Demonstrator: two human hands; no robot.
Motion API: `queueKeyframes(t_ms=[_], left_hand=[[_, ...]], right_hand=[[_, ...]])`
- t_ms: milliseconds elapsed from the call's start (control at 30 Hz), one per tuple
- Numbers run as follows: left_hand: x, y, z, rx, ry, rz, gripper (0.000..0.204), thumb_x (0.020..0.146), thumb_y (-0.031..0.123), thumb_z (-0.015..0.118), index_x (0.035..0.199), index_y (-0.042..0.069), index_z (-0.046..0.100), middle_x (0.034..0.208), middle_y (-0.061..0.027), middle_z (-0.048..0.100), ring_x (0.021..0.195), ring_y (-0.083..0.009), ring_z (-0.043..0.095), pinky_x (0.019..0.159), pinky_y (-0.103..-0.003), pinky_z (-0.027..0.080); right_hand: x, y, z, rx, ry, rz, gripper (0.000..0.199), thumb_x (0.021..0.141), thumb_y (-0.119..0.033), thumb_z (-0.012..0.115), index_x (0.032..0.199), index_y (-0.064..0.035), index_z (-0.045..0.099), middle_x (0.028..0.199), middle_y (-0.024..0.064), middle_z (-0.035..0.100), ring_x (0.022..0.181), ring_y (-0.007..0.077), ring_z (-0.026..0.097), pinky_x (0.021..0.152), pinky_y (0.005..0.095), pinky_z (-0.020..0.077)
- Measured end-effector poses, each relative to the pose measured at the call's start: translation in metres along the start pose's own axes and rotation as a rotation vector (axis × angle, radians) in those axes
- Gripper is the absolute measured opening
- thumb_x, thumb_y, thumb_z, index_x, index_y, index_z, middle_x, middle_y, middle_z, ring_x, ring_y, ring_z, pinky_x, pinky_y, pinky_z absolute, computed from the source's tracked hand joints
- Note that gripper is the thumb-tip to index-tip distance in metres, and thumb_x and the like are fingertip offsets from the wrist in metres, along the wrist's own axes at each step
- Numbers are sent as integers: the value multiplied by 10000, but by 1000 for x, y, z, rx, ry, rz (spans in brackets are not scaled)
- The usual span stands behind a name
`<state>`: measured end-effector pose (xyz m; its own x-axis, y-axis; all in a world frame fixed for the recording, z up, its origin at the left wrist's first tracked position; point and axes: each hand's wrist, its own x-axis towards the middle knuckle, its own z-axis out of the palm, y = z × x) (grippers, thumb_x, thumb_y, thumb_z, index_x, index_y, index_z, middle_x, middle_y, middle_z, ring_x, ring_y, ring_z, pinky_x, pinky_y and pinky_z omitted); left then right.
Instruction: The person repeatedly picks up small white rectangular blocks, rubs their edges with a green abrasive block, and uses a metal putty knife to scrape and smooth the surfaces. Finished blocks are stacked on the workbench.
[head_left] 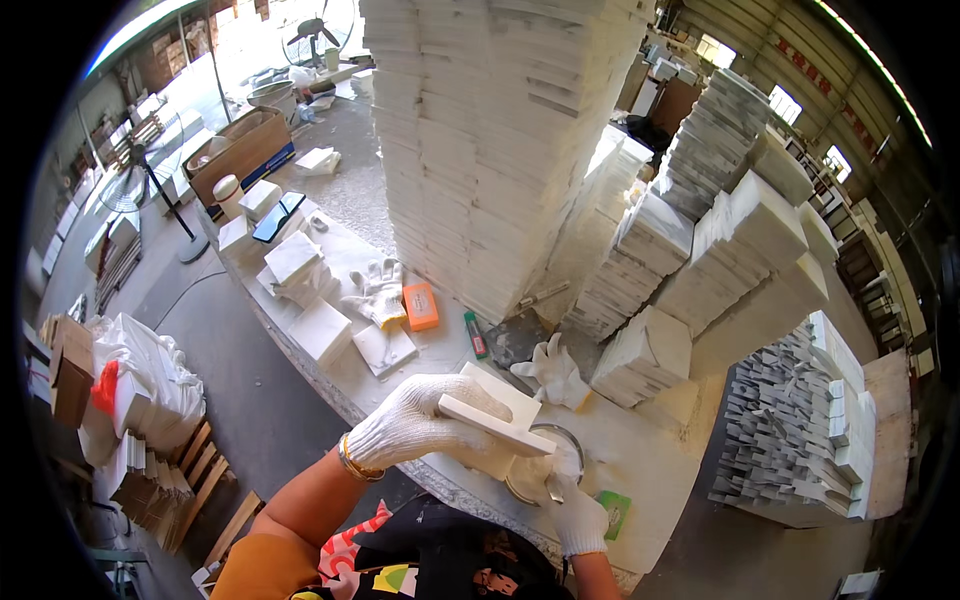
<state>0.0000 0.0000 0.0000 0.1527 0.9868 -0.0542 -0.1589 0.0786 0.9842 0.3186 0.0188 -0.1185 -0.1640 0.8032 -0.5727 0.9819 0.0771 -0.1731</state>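
Observation:
My left hand (425, 425), in a white knit glove, is closed around white stone tiles (492, 426) tilted above the worktop. At least two pieces show, one in front of the other. Beneath their right edge sits a round metal bowl (579, 446) holding pale paste or powder. My right hand (578, 520), also gloved, is closed at the bowl's right side. A small metal blade (553, 487), like a putty knife's, sticks out from its fingers over the bowl; its handle is hidden in the glove. Close by lies a green block (614, 512), partly behind my right hand.
Tall stacks of white tiles (480, 150) rise straight ahead, with more stacks (645, 355) to the right. Spare gloves (378, 292), an orange box (421, 306), a green tube (475, 335) and a phone (279, 217) lie on the dusty worktop. A pallet of grey strips (775, 430) stands right.

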Motion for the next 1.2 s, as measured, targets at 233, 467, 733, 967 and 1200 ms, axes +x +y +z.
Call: queueKeyframes(t_ms=[233,467,733,967,1200], left_hand=[[5,5,-4,40,-71,70,398,828,102,843,1192,13,710,1095,-34,724,1017,-100,627,911,-296,520],[6,8,-2,51,-40,94,339,790,83,863,1099,15,744,1058,-32,726,972,-109,639,872,-289,524],[11,10,-3,17,-62,129,332,820,129,849,1108,14,731,1050,-26,716,966,-107,623,883,-295,517],[17,2,-11,65,-122,199,349,825,128,801,1142,10,715,1086,-38,711,979,-108,615,897,-296,514],[14,8,-8,49,-122,128,391,788,109,807,1154,8,714,1088,-46,712,1005,-116,614,920,-304,510]], right_hand=[[-1,48,2,1,291,-207,327,938,-358,656,1150,-114,704,976,163,745,840,327,733,741,451,567],[-58,4,-146,806,420,-447,236,942,-118,655,1139,5,697,943,143,746,824,233,742,675,336,586],[-52,-95,-214,756,48,-863,251,925,-10,681,1168,6,740,972,113,735,778,142,700,698,274,580],[-49,-112,-220,636,-82,-875,277,913,-62,736,1188,-27,748,973,88,746,774,111,675,665,255,539],[-59,-100,-210,600,4,-859,254,885,33,696,1132,22,756,918,103,735,777,134,670,696,269,550]])
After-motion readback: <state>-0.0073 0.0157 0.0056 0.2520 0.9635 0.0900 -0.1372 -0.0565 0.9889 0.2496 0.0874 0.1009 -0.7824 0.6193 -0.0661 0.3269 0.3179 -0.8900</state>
